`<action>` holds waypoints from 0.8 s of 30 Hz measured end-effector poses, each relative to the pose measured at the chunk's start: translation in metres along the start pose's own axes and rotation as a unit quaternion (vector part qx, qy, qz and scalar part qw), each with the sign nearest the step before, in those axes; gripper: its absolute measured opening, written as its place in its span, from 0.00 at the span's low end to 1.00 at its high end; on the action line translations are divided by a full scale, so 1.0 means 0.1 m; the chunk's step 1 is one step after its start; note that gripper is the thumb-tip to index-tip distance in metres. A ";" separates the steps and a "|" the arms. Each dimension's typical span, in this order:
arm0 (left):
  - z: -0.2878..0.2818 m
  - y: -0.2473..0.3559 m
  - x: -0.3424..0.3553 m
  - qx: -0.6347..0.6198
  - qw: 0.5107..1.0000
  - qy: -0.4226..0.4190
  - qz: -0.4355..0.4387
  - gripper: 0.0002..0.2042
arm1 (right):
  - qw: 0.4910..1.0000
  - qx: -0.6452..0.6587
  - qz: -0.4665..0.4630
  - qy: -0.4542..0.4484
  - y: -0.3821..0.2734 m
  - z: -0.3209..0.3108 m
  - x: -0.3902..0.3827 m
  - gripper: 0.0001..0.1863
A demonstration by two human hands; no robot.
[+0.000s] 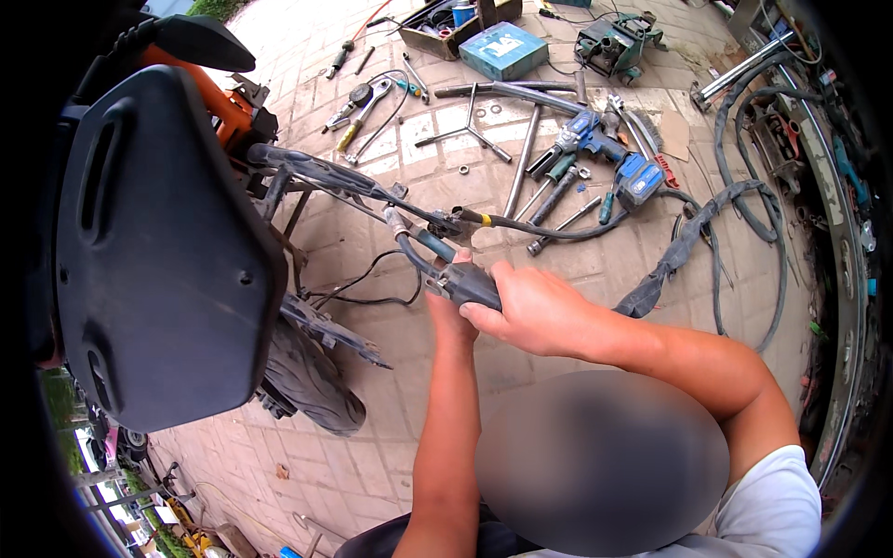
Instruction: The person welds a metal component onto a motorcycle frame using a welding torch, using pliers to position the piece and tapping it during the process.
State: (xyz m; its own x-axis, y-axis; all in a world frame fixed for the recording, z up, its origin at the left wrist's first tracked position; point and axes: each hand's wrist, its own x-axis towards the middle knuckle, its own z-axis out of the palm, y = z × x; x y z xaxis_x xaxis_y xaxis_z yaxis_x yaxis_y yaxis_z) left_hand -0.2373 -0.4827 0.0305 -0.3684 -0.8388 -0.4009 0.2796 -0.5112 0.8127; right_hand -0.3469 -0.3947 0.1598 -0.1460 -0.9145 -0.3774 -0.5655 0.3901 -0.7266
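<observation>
My right hand (535, 309) is closed around a thick black handle-shaped piece (472, 286); its exact kind is unclear. My left hand (450, 314) is closed just beside and partly behind it, and what its fingers grip is mostly hidden. From the black piece a curved dark tube (417, 257) runs up to a metal joint. Next to the tube is a teal cylinder (435, 245). Just beyond my hands, a black cable (549, 232) with a yellow band meets a metal bracket on the motorcycle's frame (344, 179). A blurred oval covers the area between my arms.
The motorcycle's big black side panel (172, 260) and rear tyre (312, 377) stand at left. A blue cordless impact wrench (595, 139), a teal box (503, 50) and several hand tools lie beyond on brick paving. Thick taped cable (665, 265) loops at right.
</observation>
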 end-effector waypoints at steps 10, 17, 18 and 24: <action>-0.01 -0.04 0.03 0.009 1.000 0.018 -0.001 0.08 | 1.000 0.017 -0.006 0.002 0.06 0.01 0.02 0.30; -0.05 -0.08 0.06 -0.004 0.999 0.029 0.018 0.05 | 0.998 0.045 0.005 -0.033 -0.04 -0.14 0.04 0.30; -0.03 -0.06 0.04 -0.015 1.000 0.003 0.023 0.05 | 0.998 0.050 0.003 -0.035 -0.03 -0.16 0.04 0.30; -0.07 -0.09 0.08 0.001 0.999 -0.004 0.035 0.06 | 0.997 0.067 0.010 -0.035 -0.07 -0.18 0.03 0.29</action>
State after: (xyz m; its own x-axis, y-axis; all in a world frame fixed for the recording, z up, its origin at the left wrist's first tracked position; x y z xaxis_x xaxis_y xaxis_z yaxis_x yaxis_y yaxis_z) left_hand -0.2366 -0.4856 0.0169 -0.3548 -0.8707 -0.3405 0.3024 -0.4515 0.8394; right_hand -0.3582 -0.4020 0.1737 -0.0964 -0.8989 -0.4275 -0.4487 0.4227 -0.7874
